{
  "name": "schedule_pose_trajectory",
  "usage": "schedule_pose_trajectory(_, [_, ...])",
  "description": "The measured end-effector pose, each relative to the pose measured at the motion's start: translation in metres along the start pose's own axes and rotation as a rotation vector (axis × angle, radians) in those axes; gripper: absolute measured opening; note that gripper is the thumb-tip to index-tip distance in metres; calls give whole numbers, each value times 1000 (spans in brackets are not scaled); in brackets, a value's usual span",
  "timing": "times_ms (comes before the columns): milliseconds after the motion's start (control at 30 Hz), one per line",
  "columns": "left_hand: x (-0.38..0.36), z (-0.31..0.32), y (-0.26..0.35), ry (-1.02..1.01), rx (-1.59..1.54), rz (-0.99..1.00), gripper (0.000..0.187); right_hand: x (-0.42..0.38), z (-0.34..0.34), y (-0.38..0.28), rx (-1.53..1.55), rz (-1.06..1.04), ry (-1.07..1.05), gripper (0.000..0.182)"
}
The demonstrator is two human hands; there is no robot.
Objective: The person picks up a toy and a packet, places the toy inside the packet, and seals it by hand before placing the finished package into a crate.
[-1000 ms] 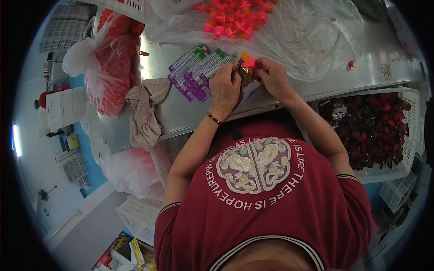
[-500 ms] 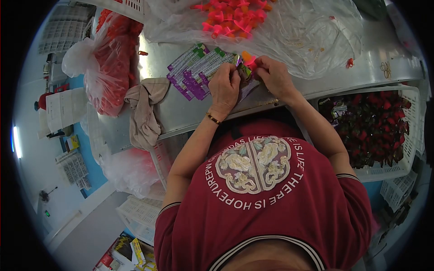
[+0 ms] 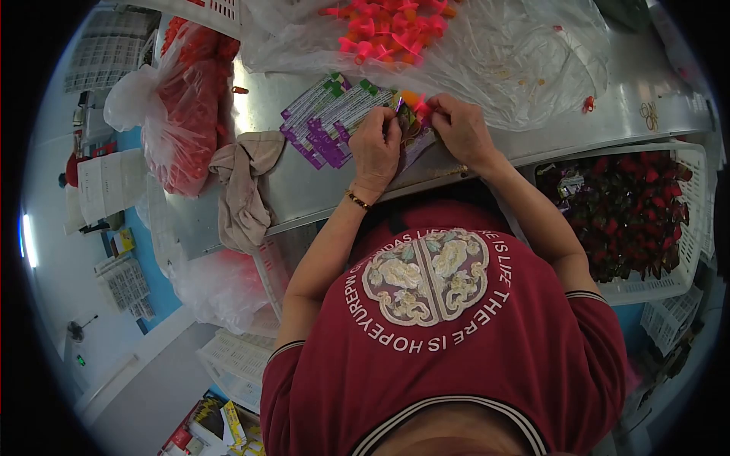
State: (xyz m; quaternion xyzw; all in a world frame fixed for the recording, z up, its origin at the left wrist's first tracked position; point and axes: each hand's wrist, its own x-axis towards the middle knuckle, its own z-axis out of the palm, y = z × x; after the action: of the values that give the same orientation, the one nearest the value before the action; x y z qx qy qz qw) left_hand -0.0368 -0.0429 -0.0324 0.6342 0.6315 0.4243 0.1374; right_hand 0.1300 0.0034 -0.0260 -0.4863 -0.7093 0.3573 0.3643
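Observation:
My left hand [image 3: 376, 148] is closed, thumb and fingers pinching a purple and green printed packet [image 3: 407, 120] at the metal table's front edge. Just to the right, my right hand [image 3: 462, 131] is pinched on a small pink and orange plastic piece [image 3: 414, 99]. The piece sits right at the packet's upper end, between the two hands. Left of my left hand, several flat purple, white and green packets [image 3: 327, 114] lie fanned out in an overlapping pile. The fingers partly hide the packet's opening.
Pink and orange pieces [image 3: 391, 29] lie heaped on a clear plastic sheet [image 3: 525, 76] at the back. A grey cloth [image 3: 247, 186] hangs over the table [image 3: 296, 205] edge, beside a bag of red pieces [image 3: 186, 125]. A white basket [image 3: 688, 220] of dark red packed items stands at right.
The pink and orange piece has tilted and shifted slightly left at the packet, with my right fingers following it. My left hand stays nearly in place.

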Motion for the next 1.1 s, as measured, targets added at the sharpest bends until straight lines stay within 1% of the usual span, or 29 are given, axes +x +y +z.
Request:
schedule_pose_trajectory(67, [0, 0, -1, 4, -8, -14, 8, -6, -6, -1, -225, -40, -103, 15])
schedule_pose_trajectory(100, [0, 0, -1, 4, -19, -23, 8, -7, -8, 0, -226, -37, -103, 15])
schedule_pose_trajectory(167, [1, 0, -1, -7, -13, -27, 8, -7, -14, 0, -360, -155, -133, 15])
schedule_pose_trajectory(200, [1, 0, -1, -15, -2, -32, 8, -6, -17, -1, -362, -155, -131, 15])
schedule_pose_trajectory(267, [1, 0, -1, -13, -7, -15, 8, -3, -22, -5, -436, -250, -183, 14])
schedule_pose_trajectory(300, [1, 0, 0, -12, -11, 1, 8, 0, -23, -6, -435, -250, -182, 14])
schedule_pose_trajectory(367, [0, 0, 0, -17, 8, 18, 8, 6, -25, -6, -326, -233, -1, 9])
schedule_pose_trajectory(400, [0, 0, 0, -23, 24, 35, 7, 9, -24, -6, -325, -234, -1, 9])
schedule_pose_trajectory(433, [0, 0, 0, -23, 25, 35, 7, 12, -23, -7, -165, -87, 37, 12])
schedule_pose_trajectory(467, [0, 1, 1, -11, 55, 86, 7, 14, -21, -8, -5, 61, 74, 14])
schedule_pose_trajectory(500, [0, 2, 2, -1, 85, 137, 7, 13, -17, -9, -5, 63, 76, 14])
schedule_pose_trajectory(567, [1, 4, 0, -6, 93, 129, 7, 11, -10, -11, 278, 357, -63, 19])
schedule_pose_trajectory(600, [1, 4, -1, -9, 103, 121, 6, 9, -7, -9, 278, 356, -64, 19])
schedule_pose_trajectory(633, [1, 5, -1, -8, 105, 120, 6, 5, -4, -6, 214, 341, -87, 18])
schedule_pose_trajectory(667, [1, 4, 0, -6, 81, 95, 6, 3, -2, -4, 149, 326, -111, 18])
schedule_pose_trajectory(700, [1, 4, 0, -4, 58, 67, 5, 2, -3, -2, 151, 327, -114, 18])
schedule_pose_trajectory(767, [0, 3, 0, -6, 51, 55, 5, 0, -8, 1, -89, 139, -106, 17])
schedule_pose_trajectory(800, [0, 3, 0, -8, 40, 48, 4, 0, -11, -1, -90, 141, -103, 17])
schedule_pose_trajectory(867, [0, 3, 0, -20, 41, 47, 5, 0, -20, -8, -199, 132, -91, 16])
schedule_pose_trajectory(933, [0, 3, 1, -32, 48, 44, 5, 1, -17, -4, -145, 131, -49, 16])
schedule_pose_trajectory(967, [1, 2, 4, -21, 68, 77, 6, 2, -15, -4, -90, 130, -8, 16])
schedule_pose_trajectory(1000, [1, 3, 5, -9, 87, 110, 6, 3, -14, -6, -90, 129, -9, 16])
schedule_pose_trajectory(1067, [1, 4, 3, -5, 100, 118, 7, 6, -9, -11, 198, 288, -23, 16])
schedule_pose_trajectory(1100, [0, 5, 2, -2, 114, 127, 7, 5, -6, -7, 199, 288, -24, 16])
